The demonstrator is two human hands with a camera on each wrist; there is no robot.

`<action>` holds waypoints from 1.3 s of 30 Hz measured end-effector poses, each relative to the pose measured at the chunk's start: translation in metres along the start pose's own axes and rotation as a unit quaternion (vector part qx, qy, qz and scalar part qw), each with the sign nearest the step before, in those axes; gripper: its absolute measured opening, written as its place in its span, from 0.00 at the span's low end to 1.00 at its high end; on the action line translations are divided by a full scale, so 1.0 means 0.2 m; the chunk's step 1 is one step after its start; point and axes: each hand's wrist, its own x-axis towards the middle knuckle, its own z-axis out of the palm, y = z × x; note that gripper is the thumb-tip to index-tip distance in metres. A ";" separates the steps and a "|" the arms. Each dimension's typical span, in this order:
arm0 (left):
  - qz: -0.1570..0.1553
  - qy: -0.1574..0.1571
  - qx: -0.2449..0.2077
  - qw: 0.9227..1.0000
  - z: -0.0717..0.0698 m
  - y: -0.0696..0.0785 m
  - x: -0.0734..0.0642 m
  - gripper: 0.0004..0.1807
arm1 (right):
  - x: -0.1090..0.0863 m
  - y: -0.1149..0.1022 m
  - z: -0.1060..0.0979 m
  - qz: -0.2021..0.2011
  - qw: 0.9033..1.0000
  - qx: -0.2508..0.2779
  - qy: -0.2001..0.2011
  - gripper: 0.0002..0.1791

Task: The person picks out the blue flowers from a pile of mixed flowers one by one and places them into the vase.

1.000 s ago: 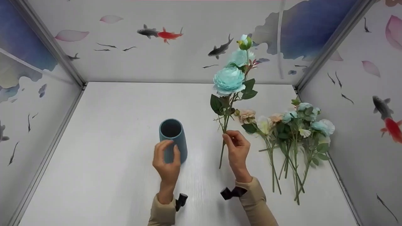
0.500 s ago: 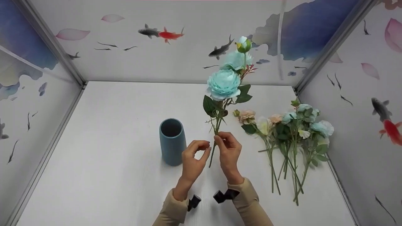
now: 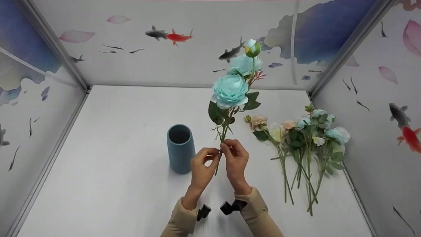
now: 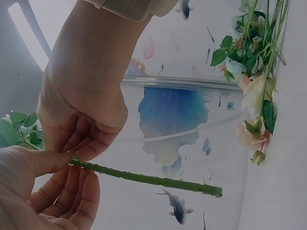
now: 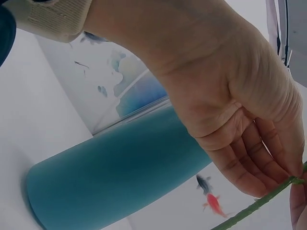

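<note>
An artificial flower stem [image 3: 229, 91] with turquoise blooms, a bud and dark green leaves stands upright, slightly tilted, above the white table. My right hand [image 3: 237, 161] pinches its stalk just below the leaves. Lower down, the thumb and fingertips of my left hand [image 3: 202, 171] pinch the same stalk. In the left wrist view the stalk's bare green end [image 4: 163, 182] sticks out past both hands. A blue vase [image 3: 181, 156], its dark mouth uncovered, stands upright just left of my left hand; it lies behind that hand in the right wrist view.
Several artificial flowers [image 3: 296, 141] in peach, cream and turquoise lie on the right of the table [image 3: 115, 148], stalks toward me. Printed panels with fish enclose the table at the back and both sides.
My left hand has left the vase, moved right and taken the stalk between its fingertips. My right hand has brought the flower stem a little left and nearer.
</note>
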 end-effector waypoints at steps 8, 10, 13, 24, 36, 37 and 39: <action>0.006 0.007 0.018 1.000 -0.01 0.00 0.01 0.04 | -0.02 0.01 0.02 0.003 1.000 0.000 -0.001 0.03; 0.012 0.010 0.018 1.000 -0.01 0.00 0.01 0.04 | -0.02 0.02 0.02 0.000 1.000 0.003 -0.004 0.03; 0.028 0.015 0.022 0.999 -0.01 0.00 0.01 0.05 | -0.02 0.02 0.02 -0.003 1.000 0.006 -0.009 0.03; 0.064 0.035 0.050 0.996 -0.01 -0.02 0.01 0.08 | 0.00 0.02 0.01 -0.003 0.999 0.011 -0.030 0.03; 0.075 0.047 0.056 0.995 -0.06 -0.15 0.00 0.08 | 0.00 0.03 -0.04 0.029 0.999 -0.009 -0.030 0.05; 0.077 0.049 0.058 0.994 -0.07 -0.16 0.01 0.09 | 0.00 0.04 -0.05 0.030 0.999 -0.008 -0.027 0.05; 0.084 0.056 0.057 0.993 -0.09 -0.15 0.03 0.08 | -0.01 0.05 -0.07 0.032 0.999 -0.005 -0.022 0.05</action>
